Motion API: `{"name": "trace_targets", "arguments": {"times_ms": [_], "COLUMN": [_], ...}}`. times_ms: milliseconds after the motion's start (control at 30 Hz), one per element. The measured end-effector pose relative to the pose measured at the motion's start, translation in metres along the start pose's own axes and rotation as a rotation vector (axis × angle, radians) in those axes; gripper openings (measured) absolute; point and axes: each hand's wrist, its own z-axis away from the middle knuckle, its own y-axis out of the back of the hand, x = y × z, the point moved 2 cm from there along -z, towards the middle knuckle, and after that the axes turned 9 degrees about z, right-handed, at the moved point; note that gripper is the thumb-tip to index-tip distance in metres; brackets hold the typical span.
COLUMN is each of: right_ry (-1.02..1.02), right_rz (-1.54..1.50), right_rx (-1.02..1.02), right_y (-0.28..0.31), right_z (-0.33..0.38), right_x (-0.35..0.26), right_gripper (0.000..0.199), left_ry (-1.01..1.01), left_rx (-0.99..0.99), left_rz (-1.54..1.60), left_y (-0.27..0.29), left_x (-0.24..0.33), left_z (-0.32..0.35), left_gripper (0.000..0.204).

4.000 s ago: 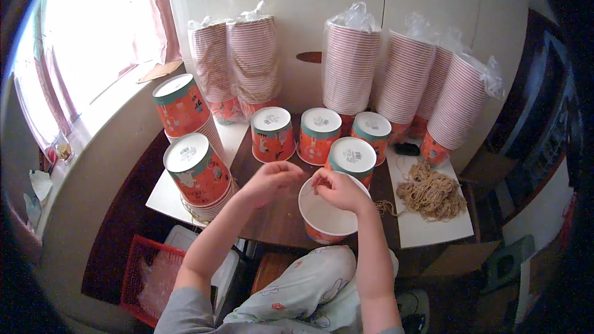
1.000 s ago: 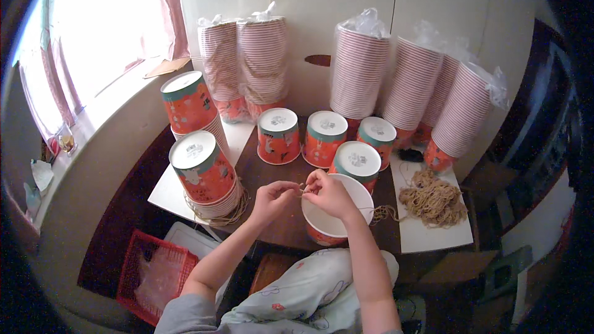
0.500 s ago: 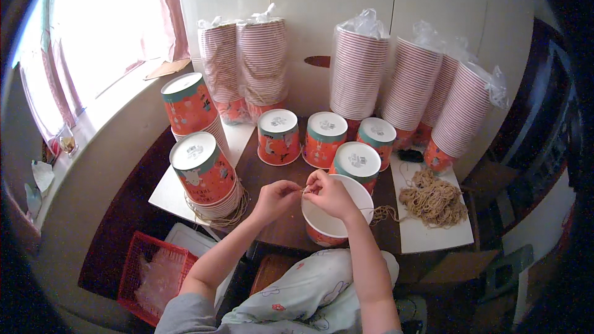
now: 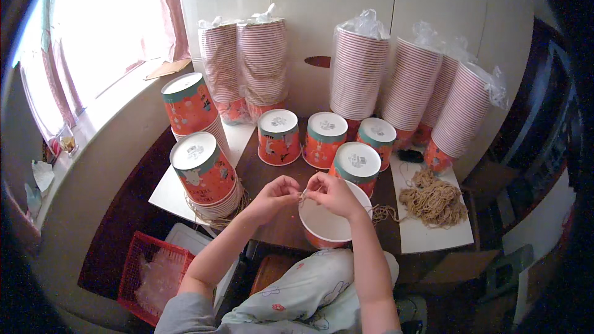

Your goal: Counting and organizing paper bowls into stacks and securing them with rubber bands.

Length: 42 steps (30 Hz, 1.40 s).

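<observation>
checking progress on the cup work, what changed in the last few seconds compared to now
Little changed. Four seconds ago the left hand was raised near the rim of the open cup; it has since drawn slightly left, and both it and the right hand keep pinching a short piece of twine over the rim. The upturned cups, sleeved stacks and twine pile stayed put.
</observation>
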Motion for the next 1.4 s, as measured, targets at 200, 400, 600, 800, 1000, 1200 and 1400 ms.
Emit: {"name": "trace_targets", "arguments": {"times_ms": [200, 400, 600, 800, 1000, 1200, 1400], "right_ry": [0.111, 0.158, 0.132, 0.058, 0.129, 0.09, 0.073], "right_rz": [0.049, 0.082, 0.109, 0.084, 0.121, 0.09, 0.118], "right_rx": [-0.037, -0.011, -0.018, 0.005, 0.036, 0.019, -0.006], "right_y": [0.003, 0.004, 0.006, 0.003, 0.003, 0.003, 0.003], "right_z": [0.002, 0.004, 0.006, 0.004, 0.001, 0.001, 0.001], "right_x": [0.004, -0.003, -0.014, -0.012, -0.005, -0.004, 0.003], "right_gripper": [0.012, 0.016, 0.018, 0.014, 0.014, 0.014, 0.014], "left_ry": [0.036, 0.086, 0.094, 0.099, 0.205, -0.02, 0.043], "left_rx": [-0.053, -0.014, -0.043, -0.023, 0.157, -0.111, 0.023], "left_rz": [-0.023, 0.05, 0.121, 0.149, 0.171, -0.387, -0.306], "left_y": [-0.005, -0.003, 0.001, -0.003, -0.001, -0.008, -0.016], "left_x": [0.005, 0.001, -0.001, 0.0, 0.0, 0.003, 0.014], "left_z": [0.0, -0.003, -0.004, -0.004, 0.0, 0.011, 0.007], "left_gripper": [0.031, 0.032, 0.032, 0.032, 0.022, 0.011, 0.008]}}
